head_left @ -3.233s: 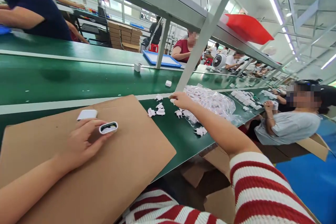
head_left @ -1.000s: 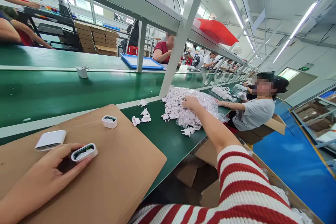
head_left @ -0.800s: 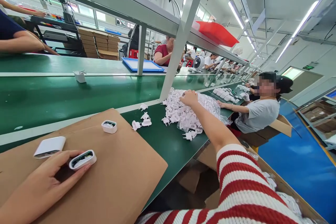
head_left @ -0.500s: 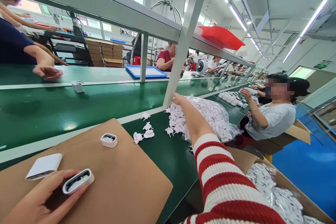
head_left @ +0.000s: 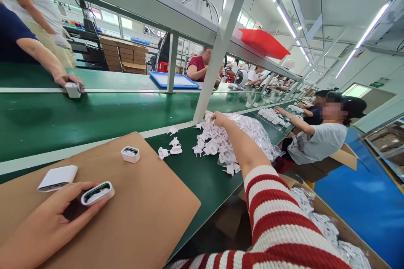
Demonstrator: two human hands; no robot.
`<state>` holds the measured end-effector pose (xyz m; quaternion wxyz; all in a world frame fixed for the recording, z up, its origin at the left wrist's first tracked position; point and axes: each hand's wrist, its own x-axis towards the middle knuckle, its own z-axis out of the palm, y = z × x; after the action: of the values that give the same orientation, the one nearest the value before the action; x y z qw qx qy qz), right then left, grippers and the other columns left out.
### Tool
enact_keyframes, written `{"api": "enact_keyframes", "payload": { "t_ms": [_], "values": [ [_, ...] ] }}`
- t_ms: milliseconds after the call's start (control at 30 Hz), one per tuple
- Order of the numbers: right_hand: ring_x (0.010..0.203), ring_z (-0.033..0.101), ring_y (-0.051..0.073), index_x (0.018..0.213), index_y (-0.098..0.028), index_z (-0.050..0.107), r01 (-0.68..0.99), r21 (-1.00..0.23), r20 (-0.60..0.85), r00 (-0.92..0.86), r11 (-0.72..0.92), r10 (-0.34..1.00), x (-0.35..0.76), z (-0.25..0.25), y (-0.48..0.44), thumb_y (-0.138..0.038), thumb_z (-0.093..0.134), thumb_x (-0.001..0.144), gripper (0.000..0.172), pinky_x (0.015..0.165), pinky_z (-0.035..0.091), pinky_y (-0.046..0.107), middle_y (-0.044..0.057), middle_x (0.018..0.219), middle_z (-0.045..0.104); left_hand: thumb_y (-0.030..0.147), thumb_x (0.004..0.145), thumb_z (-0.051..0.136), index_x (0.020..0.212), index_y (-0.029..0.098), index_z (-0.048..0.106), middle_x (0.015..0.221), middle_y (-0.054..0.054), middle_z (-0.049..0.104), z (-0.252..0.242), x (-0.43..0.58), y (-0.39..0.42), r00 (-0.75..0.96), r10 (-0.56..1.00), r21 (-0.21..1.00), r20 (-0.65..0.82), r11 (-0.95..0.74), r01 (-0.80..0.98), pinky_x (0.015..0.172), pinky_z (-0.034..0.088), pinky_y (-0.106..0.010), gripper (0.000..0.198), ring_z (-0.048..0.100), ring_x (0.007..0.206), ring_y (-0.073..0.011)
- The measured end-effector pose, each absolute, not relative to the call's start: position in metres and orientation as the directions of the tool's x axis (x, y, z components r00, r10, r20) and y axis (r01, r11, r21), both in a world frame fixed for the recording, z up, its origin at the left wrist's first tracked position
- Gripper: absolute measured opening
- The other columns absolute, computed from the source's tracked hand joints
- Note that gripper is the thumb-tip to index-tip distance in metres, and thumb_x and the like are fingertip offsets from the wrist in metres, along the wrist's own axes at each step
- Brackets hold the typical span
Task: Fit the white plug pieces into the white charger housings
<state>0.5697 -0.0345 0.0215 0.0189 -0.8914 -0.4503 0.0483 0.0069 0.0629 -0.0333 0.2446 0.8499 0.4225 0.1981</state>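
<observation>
In my left hand [head_left: 53, 220], a white oval charger housing [head_left: 109, 196] is gripped between thumb and fingers; its open end faces up and shows parts inside. This hand is low over a brown cardboard sheet [head_left: 148, 214]. A second open housing [head_left: 130, 155] stands farther back on the sheet, and a closed white charger block [head_left: 58, 178] lies left of my fingers. My right hand [head_left: 219, 119] reaches out to the far side of a heap of white plug heads [head_left: 217, 145] that spills from a clear plastic bag [head_left: 257, 134]. Its fingers are closed, their tips partly hidden.
Several loose plug heads [head_left: 175, 149] lie beside the cardboard. A green conveyor belt [head_left: 104, 113] runs behind, with a slanted white post [head_left: 210, 71] near my right hand. Across it, a co-worker's hand [head_left: 67, 80] holds a white block. A carton of bagged parts [head_left: 325, 227] stands lower right.
My right hand has shifted slightly right, over the heap's far edge. My left hand keeps its housing. The co-worker's hand across the belt has come down onto the white block.
</observation>
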Motion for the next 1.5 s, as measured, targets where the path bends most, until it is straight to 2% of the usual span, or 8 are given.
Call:
{"api": "enact_keyframes", "payload": {
  "t_ms": [300, 467, 567, 800, 933, 1167, 1333, 1500],
  "values": [
    [0.101, 0.067, 0.021, 0.128, -0.016, 0.062, 0.802, -0.095, -0.125, 0.577, -0.589, 0.807, 0.541, 0.033, -0.052, -0.034, 0.061, 0.096, 0.036, 0.087, 0.057, 0.034, 0.011, 0.124, 0.067, 0.074, 0.081, 0.053, 0.114, 0.029, 0.063, 0.109, 0.001, 0.072, -0.022, 0.009, 0.05, 0.57, 0.816, 0.617, 0.101, -0.5, 0.607, 0.084, 0.05, -0.037, 0.056, 0.065, 0.099, -0.0282],
    [0.133, 0.053, 0.035, 0.152, -0.02, 0.043, 0.767, -0.036, -0.124, 0.633, -0.641, 0.764, 0.53, 0.023, -0.049, -0.036, 0.057, 0.09, 0.066, 0.099, 0.053, 0.04, 0.019, 0.148, 0.049, 0.076, 0.082, 0.052, 0.111, 0.027, 0.063, 0.106, -0.001, 0.071, -0.012, 0.009, 0.045, 0.617, 0.782, 0.601, 0.089, -0.536, 0.592, 0.082, 0.049, -0.036, 0.058, 0.065, 0.095, -0.0278],
    [0.144, 0.041, 0.038, 0.149, -0.021, 0.048, 0.759, 0.031, -0.157, 0.646, -0.65, 0.747, 0.521, 0.021, -0.043, -0.038, 0.058, 0.092, 0.06, 0.109, 0.047, 0.049, 0.018, 0.154, 0.043, 0.072, 0.084, 0.052, 0.112, 0.025, 0.063, 0.108, -0.001, 0.07, -0.007, 0.009, 0.042, 0.644, 0.759, 0.613, 0.093, -0.554, 0.564, 0.082, 0.048, -0.035, 0.055, 0.064, 0.096, -0.0267],
    [0.12, 0.063, 0.025, 0.131, -0.018, 0.062, 0.796, 0.147, -0.292, 0.603, -0.588, 0.743, 0.501, 0.043, -0.041, -0.045, 0.061, 0.099, 0.042, 0.104, 0.051, 0.049, 0.011, 0.137, 0.063, 0.067, 0.088, 0.055, 0.109, 0.023, 0.064, 0.104, -0.003, 0.069, -0.01, 0.003, 0.047, 0.717, 0.69, 0.656, 0.103, -0.589, 0.472, 0.079, 0.046, -0.034, 0.05, 0.06, 0.093, -0.0247],
    [0.117, 0.065, 0.031, 0.119, -0.016, 0.072, 0.808, 0.185, -0.244, 0.589, -0.559, 0.77, 0.468, 0.055, -0.04, -0.029, 0.069, 0.09, 0.033, 0.099, 0.051, 0.044, 0.015, 0.125, 0.07, 0.066, 0.088, 0.057, 0.111, 0.022, 0.065, 0.108, -0.005, 0.07, -0.017, 0.001, 0.05, 0.732, 0.665, 0.682, 0.15, -0.605, 0.41, 0.081, 0.046, -0.035, 0.05, 0.06, 0.095, -0.0255],
    [0.125, 0.058, 0.027, 0.126, -0.021, 0.07, 0.951, 0.041, -0.074, 0.308, -0.306, 0.948, 0.394, 0.032, 0.003, -0.015, 0.05, 0.093, 0.039, 0.102, 0.047, 0.033, 0.01, 0.136, 0.064, 0.064, 0.086, 0.064, 0.113, 0.021, 0.067, 0.103, -0.004, 0.07, -0.027, 0.001, 0.055, 0.741, 0.658, 0.732, 0.134, -0.57, 0.374, 0.074, 0.046, -0.033, 0.051, 0.06, 0.085, -0.0222],
    [0.11, 0.065, 0.031, 0.115, -0.009, 0.072, 0.939, -0.07, -0.077, 0.333, -0.338, 0.94, 0.376, 0.002, 0.038, -0.008, 0.063, 0.08, 0.036, 0.092, 0.052, 0.035, 0.019, 0.122, 0.068, 0.058, 0.088, 0.063, 0.11, 0.019, 0.069, 0.104, -0.006, 0.07, -0.027, -0.004, 0.057, 0.783, 0.592, 0.666, 0.193, -0.665, 0.339, 0.076, 0.047, -0.032, 0.045, 0.061, 0.09, -0.0222],
    [0.109, 0.067, 0.03, 0.103, -0.01, 0.071, 0.889, -0.232, 0.014, 0.41, -0.396, 0.912, 0.378, 0.003, 0.044, -0.004, 0.064, 0.075, 0.03, 0.094, 0.054, 0.038, 0.017, 0.108, 0.072, 0.056, 0.09, 0.06, 0.101, 0.02, 0.068, 0.095, -0.003, 0.069, -0.025, -0.006, 0.055, 0.789, 0.576, 0.661, 0.211, -0.679, 0.319, 0.074, 0.046, -0.03, 0.038, 0.06, 0.084, -0.0194]
  ]
}}
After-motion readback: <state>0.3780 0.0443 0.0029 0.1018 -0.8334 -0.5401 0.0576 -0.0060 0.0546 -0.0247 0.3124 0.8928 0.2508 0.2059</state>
